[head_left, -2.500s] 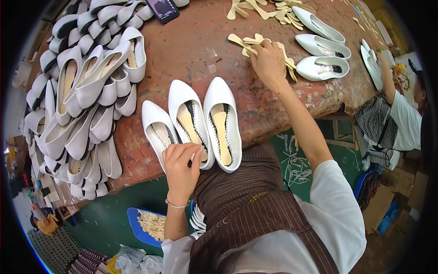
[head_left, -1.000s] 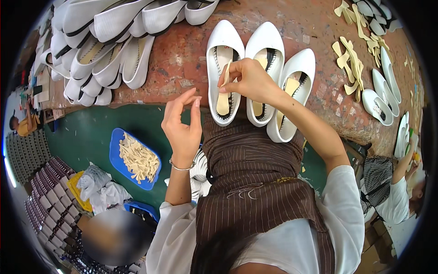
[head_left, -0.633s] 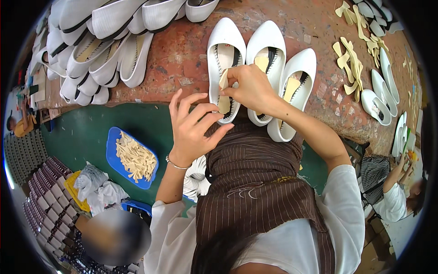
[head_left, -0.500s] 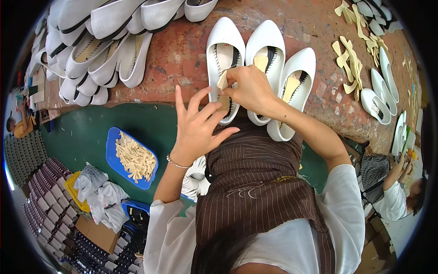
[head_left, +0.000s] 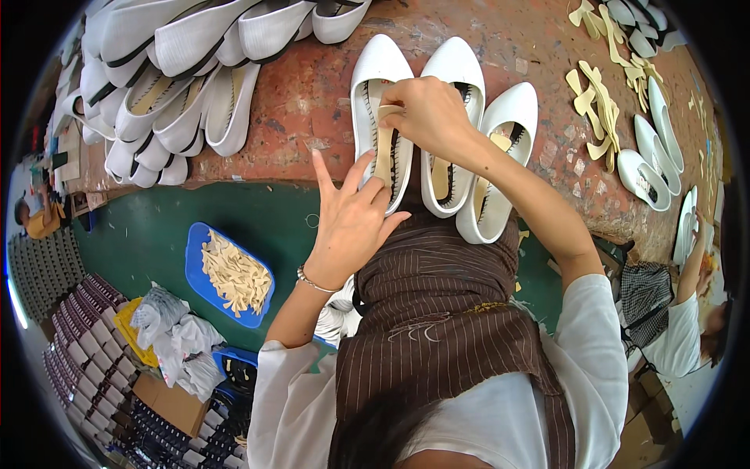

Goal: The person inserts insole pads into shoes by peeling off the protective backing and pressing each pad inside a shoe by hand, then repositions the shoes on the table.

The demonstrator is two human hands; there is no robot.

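In the head view, a pale insole piece (head_left: 383, 148) is held by its front part between the thumb and fingers of the right hand (head_left: 433, 109), the grip narrow and pinched. The piece is lowered lengthwise into the leftmost white shoe (head_left: 380, 55), its rear part toward the heel and its front part raised. The left hand (head_left: 351, 223) is spread wide, nothing clasped, its fingers reaching over the heel opening; whether the piece is pressed by them cannot be told for certain.

The heel end is best seated first, centred between the rows of dark stitching (head_left: 397, 160), and pinned lightly by the left fingertips. The front is then best let down gradually, so that no crease or trapped air is left. If the pinch is released too soon, the piece could be set askew; with any tacky backing, it would be hard to shift.

As a guide for alignment, the insole (head_left: 441, 184) in the middle shoe (head_left: 453, 59) can be used. All three shoes are stood side by side at the near edge of the counter (head_left: 312, 109), toes pointed away, and the leftmost should be kept from sliding
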